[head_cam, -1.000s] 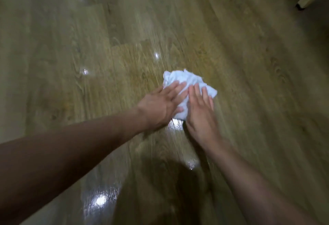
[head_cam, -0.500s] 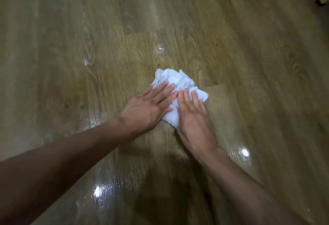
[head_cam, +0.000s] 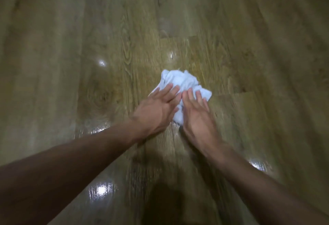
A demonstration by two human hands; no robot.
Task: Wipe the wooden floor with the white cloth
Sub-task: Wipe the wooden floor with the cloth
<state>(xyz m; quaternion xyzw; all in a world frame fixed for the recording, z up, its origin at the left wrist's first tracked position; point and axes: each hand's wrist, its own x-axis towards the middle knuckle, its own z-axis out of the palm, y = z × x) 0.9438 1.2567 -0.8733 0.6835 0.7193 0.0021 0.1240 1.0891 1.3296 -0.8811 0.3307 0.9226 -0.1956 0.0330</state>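
Head view, the only one: cloth (head_cam: 181,80), white and bunched, lies on the floor (head_cam: 71,46) just right of centre. Left hand (head_cam: 154,112) lies flat on its near-left part, fingers straight and spread a little. Right hand (head_cam: 197,116) lies flat on its near-right part, fingers straight and together. The hands are side by side, almost touching, and neither curls round the cloth. Its far half shows bare beyond the fingertips. Glossy boards, bright reflections (head_cam: 101,189) near left and near right, a dark shadow (head_cam: 163,203) at the near edge; the edges of the picture are blurred. Judged step: the wiping stroke itself, both palms bearing down. The next move calls for even downward pressure while sliding the wad over fresh boards, since only its near half is pinned and it could roll out from under the fingers
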